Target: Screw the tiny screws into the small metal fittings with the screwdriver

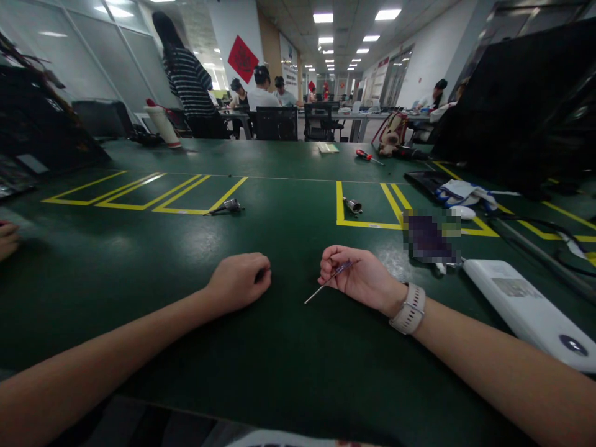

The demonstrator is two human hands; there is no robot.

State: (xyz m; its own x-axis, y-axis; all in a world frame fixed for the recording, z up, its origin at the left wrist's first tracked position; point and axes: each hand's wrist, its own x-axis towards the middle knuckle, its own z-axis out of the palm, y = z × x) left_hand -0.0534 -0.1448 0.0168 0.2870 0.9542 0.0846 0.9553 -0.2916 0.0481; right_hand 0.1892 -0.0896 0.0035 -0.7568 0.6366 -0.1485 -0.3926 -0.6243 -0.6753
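Note:
My left hand (239, 281) rests on the green table (279, 360), its fingers curled in. A dark patch shows in the curl, and I cannot tell whether something is held there. My right hand (356, 276), palm turned up, has its fingers wrapped round a thin screwdriver (318, 293). Its bare metal shaft points down and left, and part of its purplish handle shows in the palm. Beyond my left hand lies a metal piece with a round body and a thin dark end (228, 206). A cup-shaped metal piece (354, 205) lies beyond my right hand.
Yellow tape (367, 225) marks boxes on the table. To the right are a white device (526, 304), a blurred-out dark item (428, 239), a white-and-blue cloth (465, 194) and cables. A red-handled screwdriver (365, 156) lies farther back. Another person's hand (7, 239) shows at left.

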